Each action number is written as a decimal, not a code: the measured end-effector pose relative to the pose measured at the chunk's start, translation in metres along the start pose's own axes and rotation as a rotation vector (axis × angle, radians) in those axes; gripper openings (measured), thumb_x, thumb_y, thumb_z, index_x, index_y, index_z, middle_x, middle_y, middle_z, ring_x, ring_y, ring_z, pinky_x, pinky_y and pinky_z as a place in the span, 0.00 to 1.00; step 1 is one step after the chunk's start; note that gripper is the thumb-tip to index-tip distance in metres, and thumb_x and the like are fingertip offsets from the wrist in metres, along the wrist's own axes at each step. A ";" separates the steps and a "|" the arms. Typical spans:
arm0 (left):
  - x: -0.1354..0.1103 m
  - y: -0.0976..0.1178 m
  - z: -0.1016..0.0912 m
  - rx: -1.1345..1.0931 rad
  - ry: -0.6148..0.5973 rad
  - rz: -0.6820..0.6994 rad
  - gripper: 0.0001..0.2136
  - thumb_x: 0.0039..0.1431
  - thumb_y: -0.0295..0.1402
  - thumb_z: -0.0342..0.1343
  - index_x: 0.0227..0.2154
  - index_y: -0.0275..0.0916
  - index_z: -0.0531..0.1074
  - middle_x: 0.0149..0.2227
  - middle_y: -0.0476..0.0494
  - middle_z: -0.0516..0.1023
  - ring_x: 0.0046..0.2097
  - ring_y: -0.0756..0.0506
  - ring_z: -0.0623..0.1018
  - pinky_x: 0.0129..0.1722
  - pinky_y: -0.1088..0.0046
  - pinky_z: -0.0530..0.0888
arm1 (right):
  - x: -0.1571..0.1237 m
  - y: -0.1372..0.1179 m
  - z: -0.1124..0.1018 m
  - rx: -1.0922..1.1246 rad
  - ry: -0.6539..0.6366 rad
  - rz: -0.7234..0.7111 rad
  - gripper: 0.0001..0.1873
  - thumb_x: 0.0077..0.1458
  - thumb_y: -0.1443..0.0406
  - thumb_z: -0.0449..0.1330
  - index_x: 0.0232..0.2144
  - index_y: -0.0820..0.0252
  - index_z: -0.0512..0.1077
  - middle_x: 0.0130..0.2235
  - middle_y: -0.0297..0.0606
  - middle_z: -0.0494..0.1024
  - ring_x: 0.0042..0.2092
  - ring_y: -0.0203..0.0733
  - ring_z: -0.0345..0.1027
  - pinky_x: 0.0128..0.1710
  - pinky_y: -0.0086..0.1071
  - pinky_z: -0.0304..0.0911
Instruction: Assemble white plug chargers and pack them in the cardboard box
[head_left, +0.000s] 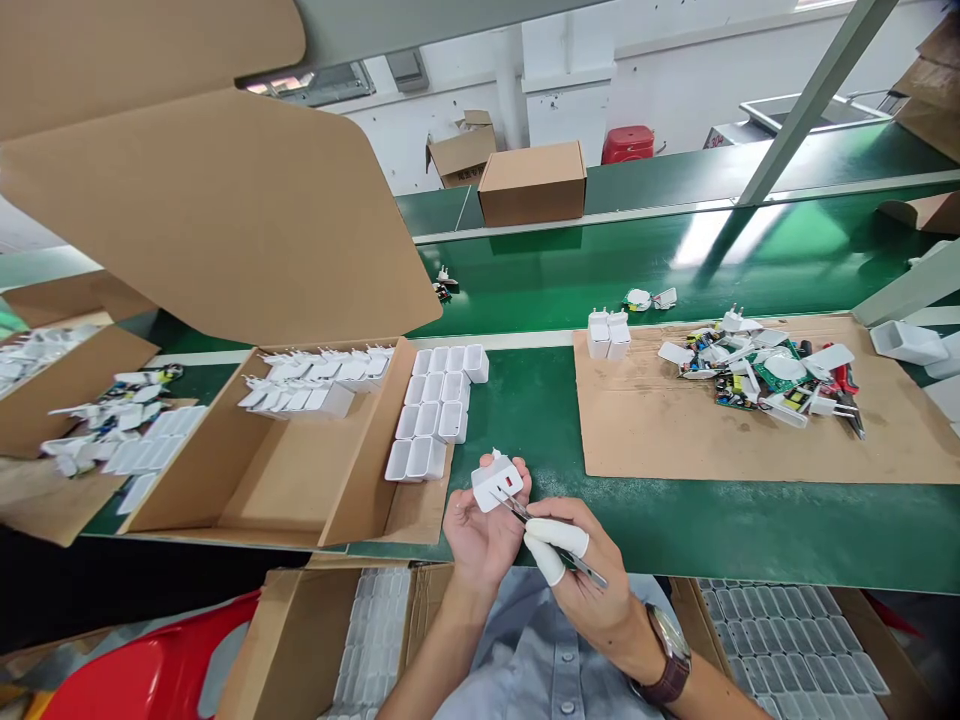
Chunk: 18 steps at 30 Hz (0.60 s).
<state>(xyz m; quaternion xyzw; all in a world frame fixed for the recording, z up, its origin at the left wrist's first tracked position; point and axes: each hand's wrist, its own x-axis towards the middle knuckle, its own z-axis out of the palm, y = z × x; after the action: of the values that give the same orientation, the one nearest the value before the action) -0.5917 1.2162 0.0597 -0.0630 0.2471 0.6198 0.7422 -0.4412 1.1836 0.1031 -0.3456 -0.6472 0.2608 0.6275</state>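
My left hand (pixel 484 530) holds a white charger (pixel 496 484), its face with small port openings turned up. In my right hand (pixel 592 570), with white finger cots on two fingers, is a pair of metal tweezers (pixel 574 562). The tweezer tips meet the charger's face; whether they grip anything there is too small to tell. To the left stand rows of white plastic housings (pixel 427 420). Beyond them, an open cardboard box (pixel 292 480) holds several white chargers (pixel 322 380) at its far end.
On a cardboard sheet (pixel 637 430) at right lie a pile of circuit boards and white parts (pixel 772 365), pliers (pixel 851 410) and upright chargers (pixel 608 335). A closed carton (pixel 532 185) sits on the back shelf. Below the green table are trays of housings (pixel 795 640) and a red stool (pixel 142 670).
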 end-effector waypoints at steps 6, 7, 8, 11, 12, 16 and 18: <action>0.001 0.001 -0.003 0.033 -0.039 -0.003 0.13 0.54 0.32 0.62 0.43 0.42 0.81 0.50 0.40 0.84 0.58 0.35 0.81 0.61 0.56 0.76 | -0.004 0.001 -0.001 0.021 0.003 0.002 0.22 0.62 0.81 0.59 0.53 0.56 0.75 0.49 0.45 0.80 0.49 0.42 0.79 0.48 0.36 0.78; 0.001 0.002 -0.003 0.017 -0.034 0.000 0.13 0.54 0.32 0.62 0.43 0.42 0.81 0.50 0.40 0.84 0.58 0.36 0.81 0.62 0.56 0.76 | -0.005 0.001 -0.002 0.021 0.002 -0.005 0.23 0.61 0.81 0.59 0.53 0.56 0.75 0.49 0.45 0.80 0.49 0.42 0.79 0.48 0.35 0.78; 0.001 0.002 -0.003 -0.002 -0.027 -0.002 0.13 0.55 0.31 0.61 0.43 0.42 0.82 0.51 0.40 0.84 0.58 0.36 0.81 0.63 0.57 0.75 | -0.006 0.000 -0.004 0.018 0.001 -0.012 0.23 0.61 0.81 0.59 0.53 0.56 0.75 0.49 0.46 0.80 0.49 0.42 0.79 0.47 0.35 0.79; 0.001 0.003 -0.004 -0.056 -0.024 -0.023 0.13 0.55 0.31 0.61 0.43 0.41 0.82 0.51 0.40 0.85 0.60 0.38 0.80 0.65 0.59 0.74 | -0.008 -0.002 -0.008 0.001 -0.005 -0.022 0.23 0.60 0.82 0.59 0.53 0.57 0.75 0.49 0.46 0.80 0.48 0.41 0.79 0.46 0.35 0.79; 0.001 0.003 -0.004 -0.068 -0.029 -0.029 0.13 0.55 0.31 0.61 0.44 0.40 0.82 0.51 0.40 0.85 0.60 0.37 0.80 0.65 0.59 0.75 | -0.008 -0.003 -0.009 -0.003 -0.004 -0.023 0.23 0.60 0.82 0.59 0.52 0.57 0.75 0.49 0.46 0.80 0.47 0.41 0.79 0.46 0.35 0.79; 0.002 0.003 -0.006 -0.092 -0.051 -0.026 0.14 0.57 0.29 0.59 0.46 0.40 0.82 0.49 0.41 0.86 0.59 0.37 0.81 0.64 0.57 0.75 | -0.008 0.000 -0.005 0.013 0.005 -0.016 0.24 0.60 0.82 0.59 0.53 0.56 0.75 0.49 0.45 0.80 0.47 0.42 0.79 0.46 0.35 0.78; 0.002 0.002 -0.008 -0.079 -0.066 -0.025 0.14 0.57 0.29 0.59 0.46 0.40 0.82 0.50 0.40 0.85 0.59 0.37 0.81 0.64 0.56 0.75 | -0.007 0.002 -0.003 0.028 0.007 -0.013 0.24 0.60 0.82 0.59 0.53 0.56 0.75 0.49 0.45 0.80 0.47 0.42 0.79 0.46 0.35 0.78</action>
<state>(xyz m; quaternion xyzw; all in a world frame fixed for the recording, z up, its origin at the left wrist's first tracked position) -0.5958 1.2155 0.0518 -0.0750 0.1971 0.6216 0.7544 -0.4385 1.1791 0.0974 -0.3335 -0.6437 0.2645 0.6361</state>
